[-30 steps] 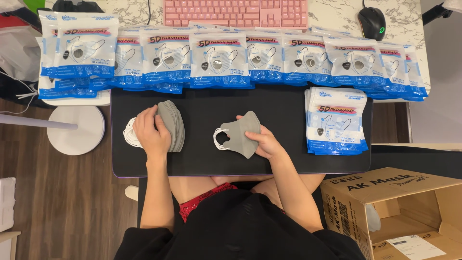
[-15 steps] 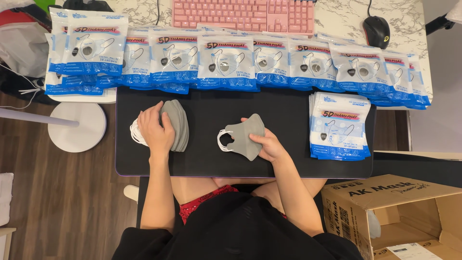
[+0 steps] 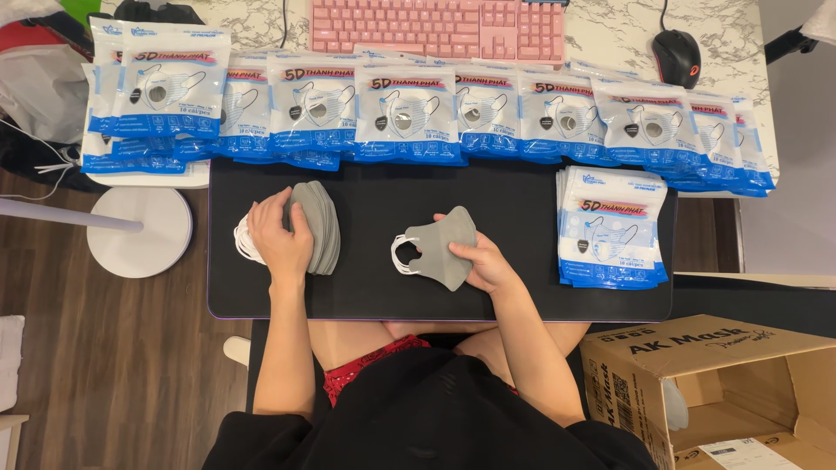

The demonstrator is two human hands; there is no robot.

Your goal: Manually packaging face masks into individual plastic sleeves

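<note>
My left hand (image 3: 280, 235) rests on a stack of grey face masks (image 3: 319, 224) with white ear loops, lying on the left part of a black mat (image 3: 522, 235). My right hand (image 3: 484, 264) holds a single grey mask (image 3: 437, 248) by its right edge, near the middle of the mat; its white loops hang to the left.
A row of blue-and-white mask packets (image 3: 409, 113) lines the mat's far edge, and a pile of packets (image 3: 611, 228) lies at the right. A pink keyboard (image 3: 435, 28) and black mouse (image 3: 677, 56) sit behind. An open cardboard box (image 3: 723, 392) stands at lower right, a white round base (image 3: 139, 231) at left.
Both hands stay where they were on the stack and the single mask; any shift in the picture looks like the camera moving.
</note>
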